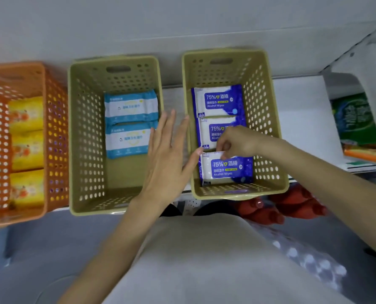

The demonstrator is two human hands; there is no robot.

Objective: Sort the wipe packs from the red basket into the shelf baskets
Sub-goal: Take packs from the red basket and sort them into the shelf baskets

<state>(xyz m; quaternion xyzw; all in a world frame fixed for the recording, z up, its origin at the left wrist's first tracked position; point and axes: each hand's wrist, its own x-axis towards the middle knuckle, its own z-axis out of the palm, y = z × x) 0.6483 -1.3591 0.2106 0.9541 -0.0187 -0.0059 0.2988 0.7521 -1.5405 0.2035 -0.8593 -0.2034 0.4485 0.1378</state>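
White shelf [303, 110], right hand [235, 141] pinching blue pack [226, 170], lying crosswise, seemingly flat

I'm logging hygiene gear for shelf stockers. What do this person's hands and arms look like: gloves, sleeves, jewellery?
No gloves: the left hand and the right hand are bare, with no ring, watch or bracelet showing. The left forearm and right forearm are uncovered, no sleeve in view. The only clothing visible is a pale grey top over the torso.
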